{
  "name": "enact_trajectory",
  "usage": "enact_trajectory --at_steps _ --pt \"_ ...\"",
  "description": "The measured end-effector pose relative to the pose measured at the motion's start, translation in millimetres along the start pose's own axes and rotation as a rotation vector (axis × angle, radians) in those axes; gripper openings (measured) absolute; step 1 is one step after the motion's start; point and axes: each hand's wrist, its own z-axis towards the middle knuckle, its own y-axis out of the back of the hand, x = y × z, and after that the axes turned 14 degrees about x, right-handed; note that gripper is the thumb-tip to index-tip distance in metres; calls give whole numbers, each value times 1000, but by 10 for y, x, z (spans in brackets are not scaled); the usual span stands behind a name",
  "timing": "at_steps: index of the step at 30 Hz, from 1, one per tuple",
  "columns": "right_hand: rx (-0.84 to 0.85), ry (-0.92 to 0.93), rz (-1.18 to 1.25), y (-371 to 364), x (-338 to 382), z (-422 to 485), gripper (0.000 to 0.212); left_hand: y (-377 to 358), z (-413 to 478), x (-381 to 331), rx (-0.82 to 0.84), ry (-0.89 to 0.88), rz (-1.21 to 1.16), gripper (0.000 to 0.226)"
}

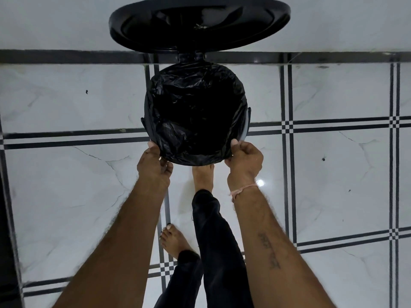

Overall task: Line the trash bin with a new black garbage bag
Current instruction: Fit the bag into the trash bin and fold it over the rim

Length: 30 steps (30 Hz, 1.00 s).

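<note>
I look down on a white marble-look floor (77, 185) crossed by black double lines, with a dark band along the wall base at the top. The bin (246, 127) stands in the middle of it, lid (200, 23) tipped up and back toward the wall, so the mouth is fully open from above. The bag (195, 112) is already inside, its film crumpled and folded out over the rim all around; only a sliver of pale bin wall shows on the right.

My left hand (153, 167) is closed on the bag's edge at the near-left of the rim, thumb on top, fingers curled beneath. My right hand (244, 161) is fisted on the edge at the near-right, thumb pressed to the plastic; a pink thread (242, 190) circles that wrist.

One bare foot (203, 177) is planted just under the near rim, between the hands, toes hidden by the bin. The other foot (173, 240) is well behind. Floor to both sides of the bin is open. A dark upright edge runs down the far left of the view.
</note>
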Motion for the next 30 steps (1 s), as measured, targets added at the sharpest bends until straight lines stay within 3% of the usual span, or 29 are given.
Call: enact_trajectory --at_steps 7,12,17,21,23,25,30 --pt "231 -210 437 302 -45 55 13 -16 -11 -12 51 13 -76 39" --pt "272 -364 633 218 -96 176 19 -35 -7 -13 55 -5 -136 38" --pt "305 -514 557 142 -80 350 27 -33 12 -20 59 -10 -96 42" --pt "348 -397 619 224 41 459 23 26 19 -14 82 -29 -50 25" --pt "366 -325 558 272 184 504 33 25 11 -28 91 -45 -52 32" --pt "362 -310 486 290 296 551 30 5 4 -50 89 -46 -56 44" --pt "288 -376 444 194 402 727 40 -23 33 -115 51 -3 -89 41"
